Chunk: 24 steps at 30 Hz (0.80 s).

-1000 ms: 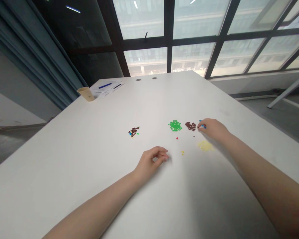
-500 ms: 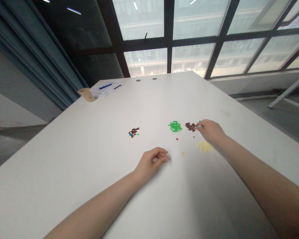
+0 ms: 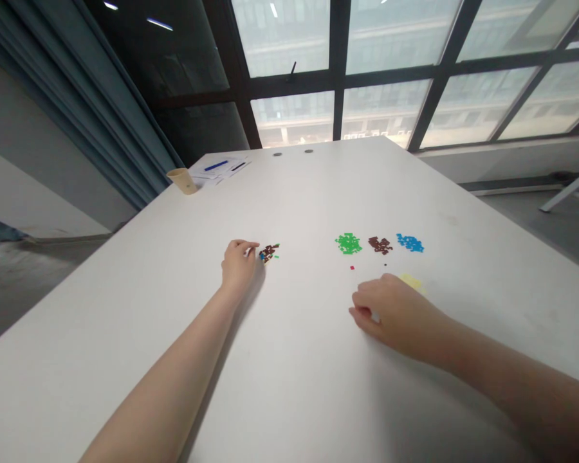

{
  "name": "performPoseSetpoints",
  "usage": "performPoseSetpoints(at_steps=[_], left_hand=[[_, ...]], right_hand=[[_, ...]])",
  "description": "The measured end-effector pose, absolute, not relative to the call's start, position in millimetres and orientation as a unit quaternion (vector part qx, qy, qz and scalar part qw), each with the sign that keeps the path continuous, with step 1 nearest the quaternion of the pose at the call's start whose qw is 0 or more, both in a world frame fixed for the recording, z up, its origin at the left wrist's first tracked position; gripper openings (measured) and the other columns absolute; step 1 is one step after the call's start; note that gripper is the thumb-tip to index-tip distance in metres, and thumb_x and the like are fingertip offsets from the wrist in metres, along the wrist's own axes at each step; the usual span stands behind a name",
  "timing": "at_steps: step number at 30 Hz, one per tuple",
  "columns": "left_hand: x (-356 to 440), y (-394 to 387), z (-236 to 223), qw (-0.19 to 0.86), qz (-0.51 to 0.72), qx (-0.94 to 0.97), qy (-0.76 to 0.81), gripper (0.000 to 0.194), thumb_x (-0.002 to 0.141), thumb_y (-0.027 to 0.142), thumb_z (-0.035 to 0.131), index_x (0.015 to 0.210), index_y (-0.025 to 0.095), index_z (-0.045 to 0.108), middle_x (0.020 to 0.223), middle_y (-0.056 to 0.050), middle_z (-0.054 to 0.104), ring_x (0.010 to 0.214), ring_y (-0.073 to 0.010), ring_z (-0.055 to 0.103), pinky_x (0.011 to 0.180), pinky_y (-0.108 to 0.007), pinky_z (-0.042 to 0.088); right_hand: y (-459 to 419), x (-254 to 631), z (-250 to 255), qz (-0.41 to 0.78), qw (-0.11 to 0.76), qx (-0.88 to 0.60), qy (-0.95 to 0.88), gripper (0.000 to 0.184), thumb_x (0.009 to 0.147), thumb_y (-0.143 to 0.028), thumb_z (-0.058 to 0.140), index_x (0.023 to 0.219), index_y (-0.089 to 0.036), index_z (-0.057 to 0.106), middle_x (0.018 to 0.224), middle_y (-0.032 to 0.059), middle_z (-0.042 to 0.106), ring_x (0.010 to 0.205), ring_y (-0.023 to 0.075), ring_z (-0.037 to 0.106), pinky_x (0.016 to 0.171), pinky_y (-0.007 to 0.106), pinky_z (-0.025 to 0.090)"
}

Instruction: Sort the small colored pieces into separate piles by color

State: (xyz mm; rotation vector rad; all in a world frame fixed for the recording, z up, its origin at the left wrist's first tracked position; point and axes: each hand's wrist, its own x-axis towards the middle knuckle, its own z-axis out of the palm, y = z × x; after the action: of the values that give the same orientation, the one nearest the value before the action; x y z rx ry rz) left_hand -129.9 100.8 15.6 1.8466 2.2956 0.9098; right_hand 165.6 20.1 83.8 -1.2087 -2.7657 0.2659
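Observation:
My left hand (image 3: 237, 265) is at the left edge of a small mixed pile (image 3: 270, 252), mostly dark brown pieces with some blue and green. Its fingers are bent, with index finger and thumb slightly apart. My right hand (image 3: 383, 314) hovers low over the table, fingers curled in toward the thumb. Whatever is between its fingertips is too small or hidden to see. Behind it lies a partly covered yellow pile (image 3: 413, 281). Farther back sit a green pile (image 3: 349, 244), a brown pile (image 3: 380, 245) and a blue pile (image 3: 410, 242) of tiny flat pieces.
A single red piece (image 3: 352, 267) and a tiny dark piece (image 3: 385, 264) lie in front of the piles. On the white table (image 3: 299, 373), a tan cup (image 3: 183, 181) stands at the far left edge, beside papers (image 3: 211, 172) with a blue pen (image 3: 216, 165).
My left hand has moved left and away from me to the mixed pile. My right hand has come back from the brown pile toward me, uncovering the blue pile. The view has turned slightly left.

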Motion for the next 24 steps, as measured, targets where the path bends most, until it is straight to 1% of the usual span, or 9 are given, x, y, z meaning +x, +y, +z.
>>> performPoseSetpoints(at_steps=[3,6,9,13,24], left_hand=[[-134,101,7,0.013,0.211,0.581,0.786,0.028,0.079,0.032,0.041,0.091,0.022,0.064,0.102,-0.008,0.055,0.095,-0.0235,0.053,0.075,-0.034,0.043],[-128,98,5,-0.008,0.176,0.605,0.777,0.029,0.078,0.035,0.043,0.095,0.024,0.063,0.103,-0.008,0.056,0.098,-0.0258,0.051,0.072,-0.035,0.042],[-123,95,8,-0.021,0.149,0.627,0.764,0.027,0.078,0.030,0.044,0.096,0.025,0.063,0.102,-0.007,0.056,0.098,-0.0259,0.050,0.072,-0.036,0.041],[-121,93,9,-0.018,0.125,0.630,0.766,0.026,0.079,0.023,0.042,0.095,0.024,0.063,0.104,-0.008,0.056,0.100,-0.0256,0.049,0.074,-0.037,0.039],[-121,95,8,-0.011,0.105,0.629,0.770,0.025,0.081,0.025,0.041,0.097,0.021,0.059,0.106,-0.009,0.055,0.102,-0.0260,0.047,0.073,-0.038,0.039]], right_hand=[[7,159,78,0.104,0.033,-0.369,-0.923,0.022,0.079,-0.020,0.044,0.059,-0.017,0.050,0.061,0.0003,0.056,0.060,0.0121,0.048,0.063,0.029,0.024],[6,158,74,0.106,0.017,-0.360,-0.927,0.022,0.080,-0.020,0.043,0.059,-0.017,0.051,0.063,0.0004,0.057,0.062,0.0129,0.049,0.064,0.030,0.024],[8,159,72,0.102,0.015,-0.362,-0.926,0.022,0.080,-0.020,0.042,0.061,-0.017,0.052,0.064,0.0007,0.057,0.063,0.0131,0.050,0.065,0.031,0.024],[8,158,71,0.102,0.013,-0.365,-0.925,0.022,0.080,-0.021,0.043,0.061,-0.018,0.053,0.064,0.0007,0.057,0.063,0.0133,0.050,0.065,0.031,0.024],[8,157,71,0.107,-0.002,-0.360,-0.927,0.022,0.081,-0.022,0.042,0.062,-0.017,0.053,0.065,0.0015,0.058,0.065,0.0144,0.052,0.066,0.032,0.026]])
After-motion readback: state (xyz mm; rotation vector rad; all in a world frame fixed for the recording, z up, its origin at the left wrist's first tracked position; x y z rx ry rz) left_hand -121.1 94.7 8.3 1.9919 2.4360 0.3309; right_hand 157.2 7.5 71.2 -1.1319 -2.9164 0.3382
